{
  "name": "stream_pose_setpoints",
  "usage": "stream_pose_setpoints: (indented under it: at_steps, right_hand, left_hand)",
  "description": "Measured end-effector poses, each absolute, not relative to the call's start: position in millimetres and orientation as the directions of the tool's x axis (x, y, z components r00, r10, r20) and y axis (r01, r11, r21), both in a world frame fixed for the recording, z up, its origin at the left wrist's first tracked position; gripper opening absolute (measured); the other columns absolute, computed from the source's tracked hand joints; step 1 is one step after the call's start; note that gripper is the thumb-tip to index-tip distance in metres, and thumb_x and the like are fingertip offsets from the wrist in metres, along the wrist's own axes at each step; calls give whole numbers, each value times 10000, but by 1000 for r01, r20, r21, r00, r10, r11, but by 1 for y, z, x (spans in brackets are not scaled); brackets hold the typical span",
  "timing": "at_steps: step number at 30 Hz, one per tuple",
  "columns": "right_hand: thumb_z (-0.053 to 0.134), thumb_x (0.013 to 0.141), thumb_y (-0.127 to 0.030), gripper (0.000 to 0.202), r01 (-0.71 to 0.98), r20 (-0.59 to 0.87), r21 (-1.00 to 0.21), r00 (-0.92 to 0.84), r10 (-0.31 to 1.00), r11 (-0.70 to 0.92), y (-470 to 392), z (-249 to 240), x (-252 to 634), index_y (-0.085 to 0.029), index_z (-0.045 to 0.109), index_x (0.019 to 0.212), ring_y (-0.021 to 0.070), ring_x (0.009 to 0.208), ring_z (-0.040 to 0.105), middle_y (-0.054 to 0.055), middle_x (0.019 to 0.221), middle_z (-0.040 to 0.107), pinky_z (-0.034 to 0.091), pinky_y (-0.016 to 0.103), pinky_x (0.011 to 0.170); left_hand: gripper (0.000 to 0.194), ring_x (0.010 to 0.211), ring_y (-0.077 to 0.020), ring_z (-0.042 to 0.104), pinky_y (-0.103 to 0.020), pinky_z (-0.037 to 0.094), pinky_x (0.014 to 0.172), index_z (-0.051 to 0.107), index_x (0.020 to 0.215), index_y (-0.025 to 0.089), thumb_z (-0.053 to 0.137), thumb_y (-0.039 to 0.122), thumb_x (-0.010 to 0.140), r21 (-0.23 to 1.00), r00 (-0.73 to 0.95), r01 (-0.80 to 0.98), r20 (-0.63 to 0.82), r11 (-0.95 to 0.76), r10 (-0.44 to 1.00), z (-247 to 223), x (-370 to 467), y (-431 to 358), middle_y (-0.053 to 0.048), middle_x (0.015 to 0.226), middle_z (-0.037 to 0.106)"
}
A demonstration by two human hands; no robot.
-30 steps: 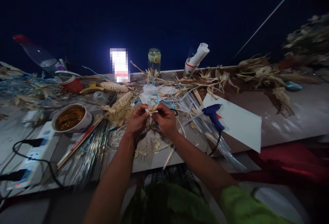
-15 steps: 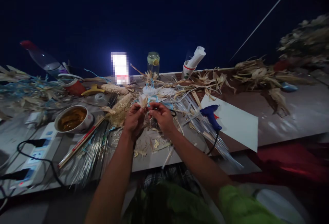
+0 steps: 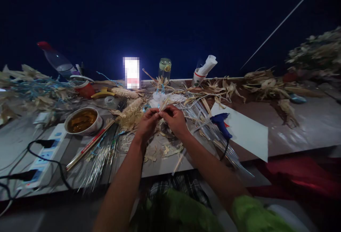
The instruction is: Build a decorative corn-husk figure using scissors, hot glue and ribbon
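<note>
My left hand [image 3: 148,122] and my right hand [image 3: 174,119] meet over the middle of the table. Between their pinched fingertips is a small pale corn-husk flower [image 3: 162,109], its pointed pieces sticking up. Fingers of both hands are closed on its base, which they hide. Just behind stands a small husk piece with blue ties [image 3: 162,82], at a white round object [image 3: 159,97]. Husk scraps [image 3: 170,150] lie below my hands. To the right, a blue glue gun [image 3: 221,122] rests on a white sheet [image 3: 249,129].
At the left are a bowl of brown liquid [image 3: 83,121], a power strip [image 3: 46,159] and a bundle of wires [image 3: 99,162]. Corn cobs [image 3: 125,92], a bottle [image 3: 57,61], a jar [image 3: 165,69] and a cup [image 3: 198,77] stand or lie farther back. Clear sticks [image 3: 210,132] lie right.
The whole view has shifted, so things appear slightly farther right. My hands have drawn closer together around the husk flower, and my right fingers now cover more of it.
</note>
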State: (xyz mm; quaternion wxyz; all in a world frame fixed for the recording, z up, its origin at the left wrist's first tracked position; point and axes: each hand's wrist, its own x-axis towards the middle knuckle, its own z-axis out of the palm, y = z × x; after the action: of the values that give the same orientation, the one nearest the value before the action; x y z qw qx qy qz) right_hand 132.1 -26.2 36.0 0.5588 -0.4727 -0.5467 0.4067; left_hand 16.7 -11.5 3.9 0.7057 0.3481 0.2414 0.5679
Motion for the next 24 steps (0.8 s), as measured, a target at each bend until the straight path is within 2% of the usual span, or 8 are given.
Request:
stream_pose_setpoints:
  at_steps: [5, 13, 21, 24]
  right_hand:
    - [614, 664, -318, 160, 14, 154, -988, 2, 988, 154, -20, 41, 137, -166, 572, 689, 98, 619, 488, -30, 643, 539, 411, 241, 638]
    - [622, 659, -319, 170, 113, 200, -974, 4, 980, 198, -18, 37, 136, -161, 570, 698, 104, 636, 476, -25, 646, 527, 400, 238, 635]
    - [608, 669, -295, 142, 202, 238, -950, -30, 971, 239, -20, 39, 138, -161, 606, 716, 115, 684, 500, -5, 710, 558, 406, 251, 672]
    - [624, 646, -291, 163, 127, 192, -973, -18, 981, 193, -19, 37, 138, -166, 586, 743, 100, 633, 479, -21, 682, 536, 406, 239, 628]
  left_hand:
    - [276, 747, -123, 598, -298, 436, 791, 650, 811, 187, 752, 323, 593, 763, 213, -636, 31, 114, 977, 2, 15, -10, -9, 794, 662]
    - [261, 744, -112, 596, -275, 432, 788, 647, 796, 173, 766, 241, 574, 776, 190, -628, 80, 59, 978, 0, 13, -8, -6, 772, 662]
    - [222, 677, -96, 582, -244, 438, 720, 640, 740, 152, 763, 243, 579, 803, 216, -585, 24, 110, 976, -6, 12, -6, 2, 706, 646]
    - [211, 715, -106, 592, -265, 439, 766, 633, 738, 159, 755, 243, 588, 822, 201, -564, 46, 77, 979, -6, 13, -7, 3, 740, 655]
